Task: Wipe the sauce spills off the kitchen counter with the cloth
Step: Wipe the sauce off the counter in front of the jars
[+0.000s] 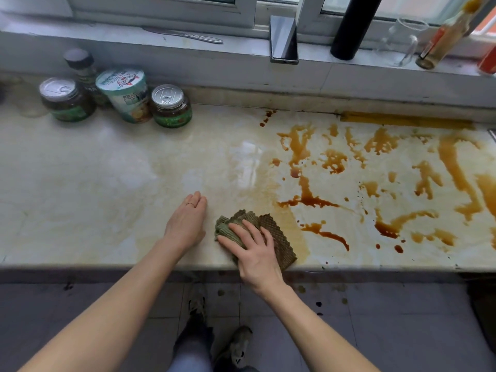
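A person's right hand (257, 253) lies with spread, straight fingers (239, 232) flat on a crumpled olive-green and brown waffle-weave cloth (279, 237), pressing it down rather than clutching it, at the front edge of the pale cream marble table (94, 183), apparently so the whole pad bears on the surface. The left hand (188, 221) rests just beside it, palm down, fingers straight and together and holding nothing, likely as a brace while the person leans in. The cloth sits at the left border of the brown sauce spills (306, 194), which run in streaks and pools across the right half of the table, not yet wiped; a faint yellowish smear shows around the cloth. Well apart at the back left stand two foil-lidded glass jars with green labels (171, 106), a pale green paper tub (126, 95) and a dark-capped bottle (80, 65), clear of the mess. On the grey windowsill above are a dark phone (284, 40) propped upright, a black cylinder (351, 25), a clear glass jug (402, 41) and a tilted sauce bottle (445, 33). Nothing stands between cloth and spills; dark drips mark the tiled floor (319, 304) below the edge.
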Action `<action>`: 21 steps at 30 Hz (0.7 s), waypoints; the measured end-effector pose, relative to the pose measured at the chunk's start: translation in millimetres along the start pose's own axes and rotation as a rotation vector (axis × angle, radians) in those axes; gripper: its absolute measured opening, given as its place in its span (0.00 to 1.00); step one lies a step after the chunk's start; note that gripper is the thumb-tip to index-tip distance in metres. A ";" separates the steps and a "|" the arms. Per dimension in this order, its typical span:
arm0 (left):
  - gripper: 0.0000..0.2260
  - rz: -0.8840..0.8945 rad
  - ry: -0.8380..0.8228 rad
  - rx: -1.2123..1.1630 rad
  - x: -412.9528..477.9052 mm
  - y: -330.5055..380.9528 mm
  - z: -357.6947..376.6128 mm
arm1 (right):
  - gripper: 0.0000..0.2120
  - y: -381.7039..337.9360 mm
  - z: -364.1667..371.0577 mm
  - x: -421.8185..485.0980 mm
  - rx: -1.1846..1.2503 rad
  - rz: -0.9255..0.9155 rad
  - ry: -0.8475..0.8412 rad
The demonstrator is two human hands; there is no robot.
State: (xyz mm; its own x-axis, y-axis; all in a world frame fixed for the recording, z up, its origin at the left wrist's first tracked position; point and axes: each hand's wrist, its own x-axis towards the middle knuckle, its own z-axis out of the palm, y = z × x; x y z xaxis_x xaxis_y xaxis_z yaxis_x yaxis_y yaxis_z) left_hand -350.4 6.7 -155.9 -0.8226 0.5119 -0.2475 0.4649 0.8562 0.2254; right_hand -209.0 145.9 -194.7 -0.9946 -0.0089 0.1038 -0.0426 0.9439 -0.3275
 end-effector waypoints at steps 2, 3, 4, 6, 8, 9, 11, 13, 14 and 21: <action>0.31 -0.008 -0.001 0.001 -1.3 -0.1 0.3 | 0.26 15.0 -6.1 -4.1 -0.007 -0.057 -0.033; 0.31 -0.010 -0.007 -0.002 -1.6 -0.4 0.1 | 0.25 25.3 -10.5 -6.6 -0.024 -0.046 -0.042; 0.32 -0.011 -0.011 -0.004 -1.5 -0.7 0.1 | 0.25 37.1 -16.4 -8.9 -0.038 -0.001 -0.038; 0.32 -0.018 -0.023 -0.002 -1.1 -0.2 -0.2 | 0.25 61.8 -29.5 -11.9 -0.045 0.137 -0.005; 0.32 -0.023 -0.036 0.008 -0.4 0.3 -0.6 | 0.27 77.3 -37.6 -12.8 -0.049 0.233 0.005; 0.32 -0.027 -0.041 0.012 0.5 1.2 -0.2 | 0.28 79.1 -39.9 -11.9 -0.050 0.259 0.002; 0.32 -0.040 -0.048 0.017 1.7 3.2 0.8 | 0.28 71.7 -38.4 -9.5 -0.040 0.287 0.013; 0.32 -0.052 -0.047 0.022 2.2 4.7 0.7 | 0.27 57.0 -30.8 -8.4 -0.039 0.224 0.003; 0.32 -0.055 -0.052 0.023 1.9 3.9 0.7 | 0.27 50.1 -25.1 -9.4 -0.043 0.166 -0.011; 0.32 -0.057 -0.079 0.022 9.6 1.4 -3.2 | 0.27 73.9 -38.1 34.7 -0.093 0.184 -0.098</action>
State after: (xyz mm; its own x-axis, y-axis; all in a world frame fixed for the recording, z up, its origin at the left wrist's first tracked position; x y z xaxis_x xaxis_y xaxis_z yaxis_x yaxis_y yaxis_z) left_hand -358.7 12.6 -154.9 -0.8200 0.4653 -0.3333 0.4256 0.8851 0.1884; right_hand -243.0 227.9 -179.6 -0.9894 0.1387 -0.0426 0.1450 0.9587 -0.2445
